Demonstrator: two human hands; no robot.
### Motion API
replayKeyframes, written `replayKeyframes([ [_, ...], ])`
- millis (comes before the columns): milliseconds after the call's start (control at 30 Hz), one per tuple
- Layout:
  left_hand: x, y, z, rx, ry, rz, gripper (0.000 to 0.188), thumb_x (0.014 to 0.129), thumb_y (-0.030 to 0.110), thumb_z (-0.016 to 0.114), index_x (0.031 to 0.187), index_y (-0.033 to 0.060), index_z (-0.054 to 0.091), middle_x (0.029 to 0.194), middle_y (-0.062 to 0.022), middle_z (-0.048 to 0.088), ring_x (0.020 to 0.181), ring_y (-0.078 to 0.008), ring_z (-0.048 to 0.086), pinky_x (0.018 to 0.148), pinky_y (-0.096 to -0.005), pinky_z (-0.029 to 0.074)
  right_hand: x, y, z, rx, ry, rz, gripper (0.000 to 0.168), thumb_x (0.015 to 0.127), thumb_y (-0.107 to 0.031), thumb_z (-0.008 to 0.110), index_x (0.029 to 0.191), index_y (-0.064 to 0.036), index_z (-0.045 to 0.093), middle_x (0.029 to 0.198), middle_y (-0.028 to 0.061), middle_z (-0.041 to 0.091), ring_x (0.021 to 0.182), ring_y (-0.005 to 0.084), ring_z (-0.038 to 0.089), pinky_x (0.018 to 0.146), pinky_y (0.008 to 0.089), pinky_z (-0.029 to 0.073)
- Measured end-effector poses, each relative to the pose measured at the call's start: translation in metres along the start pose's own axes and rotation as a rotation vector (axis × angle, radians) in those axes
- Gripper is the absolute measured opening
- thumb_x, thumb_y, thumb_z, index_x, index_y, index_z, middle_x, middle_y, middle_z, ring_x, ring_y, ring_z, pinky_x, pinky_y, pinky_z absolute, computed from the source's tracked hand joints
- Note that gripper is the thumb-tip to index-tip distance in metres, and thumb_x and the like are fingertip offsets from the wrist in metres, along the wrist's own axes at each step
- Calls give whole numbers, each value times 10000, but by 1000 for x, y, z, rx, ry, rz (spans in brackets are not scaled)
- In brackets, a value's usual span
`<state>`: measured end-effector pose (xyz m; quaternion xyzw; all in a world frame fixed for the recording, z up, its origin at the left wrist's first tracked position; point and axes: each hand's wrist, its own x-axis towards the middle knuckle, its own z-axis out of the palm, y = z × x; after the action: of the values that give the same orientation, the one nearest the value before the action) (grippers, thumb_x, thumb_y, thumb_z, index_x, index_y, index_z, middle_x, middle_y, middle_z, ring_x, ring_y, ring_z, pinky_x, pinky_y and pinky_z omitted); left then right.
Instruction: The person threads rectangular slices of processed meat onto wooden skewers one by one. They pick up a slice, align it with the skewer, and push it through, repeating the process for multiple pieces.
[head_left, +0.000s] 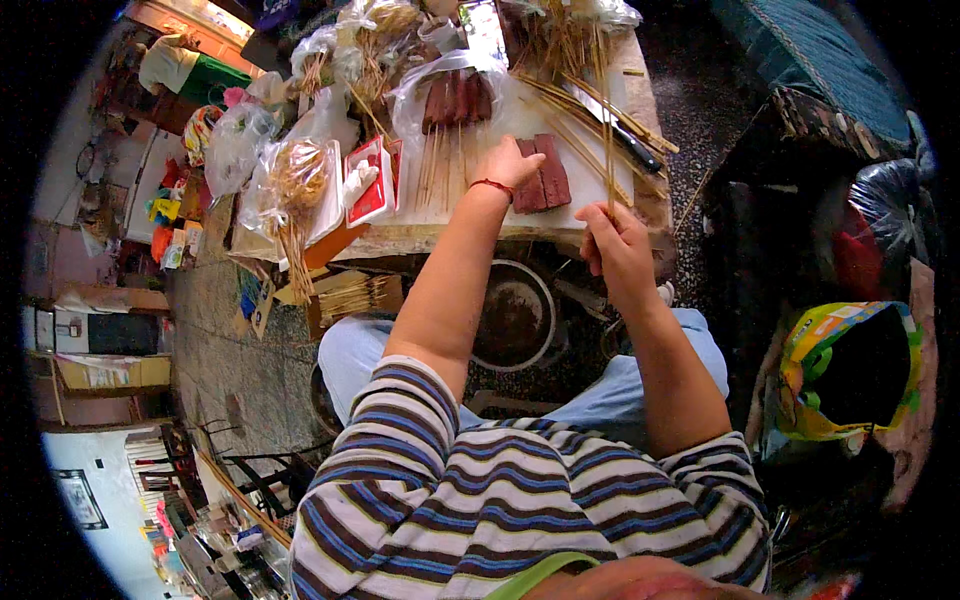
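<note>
My left hand (504, 163), a red cord at its wrist, reaches over the table to the left edge of some dark red-brown slabs (541, 180) lying side by side. Its thumb overlaps them; the other fingertips are partly hidden, so I cannot tell whether it grips anything. Thin bamboo sticks (608, 135) stand up from my right hand (619, 241), which is closed around their lower ends near the table's front edge. Beyond my left hand, similar red-brown pieces on sticks (456, 101) lie in an opened clear plastic bag (409, 82).
A black-handled knife (637, 150) lies among loose bamboo sticks (581, 154) at the right. A red-and-white box (369, 184) and a bagged stick bundle (300, 176) stand left. A round basin (517, 315) sits below the table. Another person (191, 71) is far left.
</note>
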<state>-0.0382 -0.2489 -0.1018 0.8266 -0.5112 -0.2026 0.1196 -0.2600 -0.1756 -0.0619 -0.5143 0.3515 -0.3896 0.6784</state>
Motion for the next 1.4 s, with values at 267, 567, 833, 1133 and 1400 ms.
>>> replayKeyframes([
  [267, 25, -12, 22, -387, 79, -88, 560, 634, 357, 705, 966, -65, 547, 927, -187, 619, 875, -296, 605, 738, -360, 477, -2, 3, 0, 14, -11, -28, 252, 876, -276, 501, 865, -39, 586, 560, 6, 506, 437, 63, 433, 394, 208, 338],
  [567, 37, -20, 15, -334, 96, -299, 441, 654, 319, 711, 919, -22, 623, 892, -121, 642, 803, -220, 615, 712, -336, 473, 0, 3, 5, 48, -12, -23, 215, 887, -243, 495, 866, -39, 560, 562, -3, 477, 421, 47, 379, 375, 184, 285],
  [833, 20, -22, 15, -307, 106, -79, 397, 696, 268, 693, 918, -50, 609, 930, -186, 623, 845, -270, 610, 720, -351, 475, 4, 7, 0, -43, -5, -16, 265, 887, -284, 477, 871, -38, 575, 573, 1, 496, 471, 70, 436, 424, 220, 336],
  [1133, -63, -25, -13, -1259, 182, 90, 284, 815, 232, 618, 1031, 63, 541, 886, 3, 585, 799, -136, 561, 667, -297, 460, -1, 6, 5, -43, -148, -16, 256, 899, -270, 452, 918, -48, 577, 565, -10, 461, 454, 64, 396, 418, 204, 313],
  [1400, -112, -59, -74, -2230, 120, 194, 327, 924, 393, 347, 951, 123, 529, 845, 33, 571, 758, -124, 566, 594, -310, 468, -24, 2, 22, -344, -348, -48, 188, 868, -141, 493, 998, -25, 562, 598, -31, 448, 467, 36, 380, 402, 184, 294],
])
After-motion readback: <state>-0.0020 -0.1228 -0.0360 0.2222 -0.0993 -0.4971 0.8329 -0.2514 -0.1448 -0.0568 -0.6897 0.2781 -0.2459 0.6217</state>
